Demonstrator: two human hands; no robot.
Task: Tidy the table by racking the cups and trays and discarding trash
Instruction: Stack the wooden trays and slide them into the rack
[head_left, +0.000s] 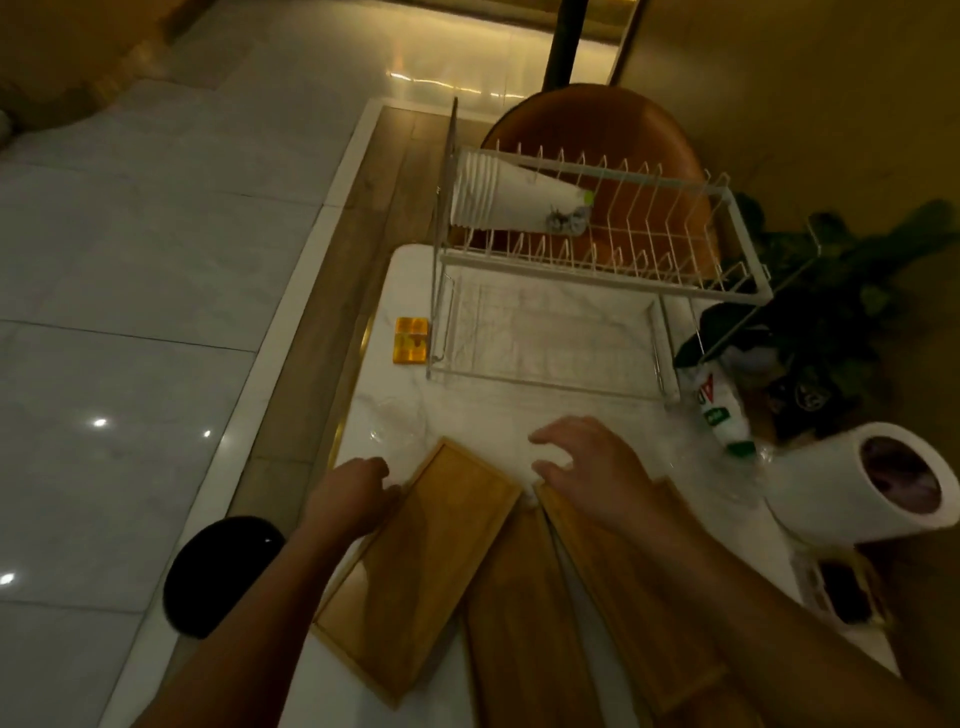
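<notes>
With the left hand (353, 493), gripped the long outer rim of the left tray (415, 566), fingers curled at the edge, probably to lift it or square it up. Held the right hand (587, 467) wide over the far end of the right tray (639, 582), fingers spread and bent, clasping nothing. Could not tell whether touching the wood or just above it. Looked set to gather the trays together rather than one by one.

Found a middle tray (519, 623) between those two. Saw all three lying flat at the near end of the marble table (467, 410), fanned out, far ends close together beneath the right hand. Judged none of them racked yet.

Saw the dish rack (597, 260) standing farther back on the same table, with a stack of paper cups (498, 195) laid on its side across the top tier, rims toward the left. Took the cups as done. Reckoned the tines right of the cups would take trays stood on edge.

Marked as likely trash a white carton (724, 415) lying aslant at the table's right edge. Noted a paper towel roll (872, 483) on its side near it, and an amber block (412, 340) just left of the rack.
</notes>
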